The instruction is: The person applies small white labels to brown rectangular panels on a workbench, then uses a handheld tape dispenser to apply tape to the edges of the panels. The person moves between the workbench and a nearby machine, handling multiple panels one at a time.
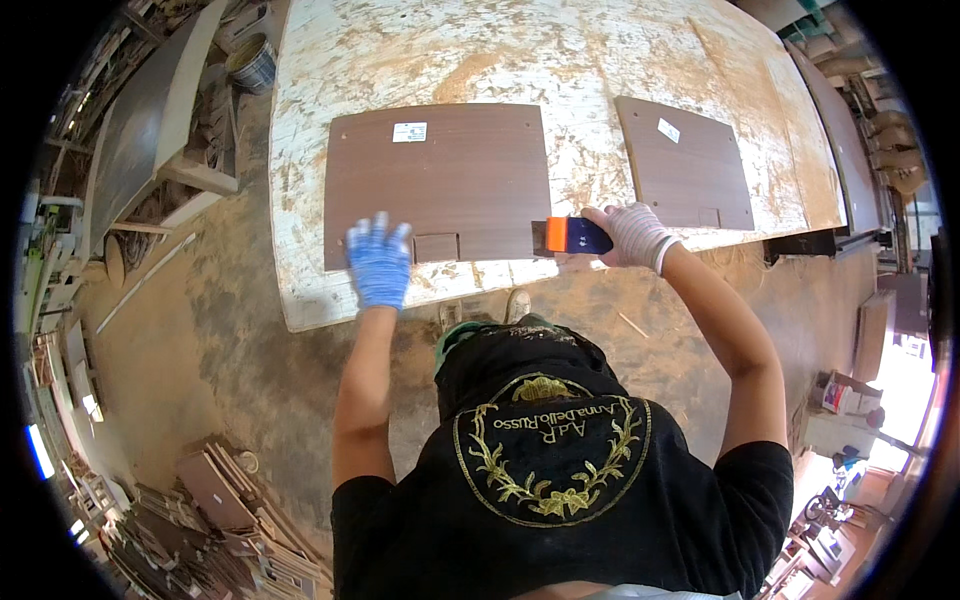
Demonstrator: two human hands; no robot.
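A large brown wooden board [440, 185] with a small white label lies flat on a worn white table [590, 60]. Over its near left edge, my left hand [379, 262] in a blue glove lies with the fingers stretched out. My right hand [636, 236], in a pale striped glove, grips a flat hand tool [582, 236] with a dark blue handle and an orange band. The tool's dark flat end meets the board's near right corner; whether it is blade or bristle I cannot tell. Between my hands, a small rectangular outline [436, 248] shows at the board's near edge.
A smaller brown labelled board [688, 165] lies on the table to the right. A bucket [252, 64] and a dark-topped bench [150, 120] stand at the left. Stacked panels [215, 487] lean at the lower left. A thin stick [632, 325] lies on the floor.
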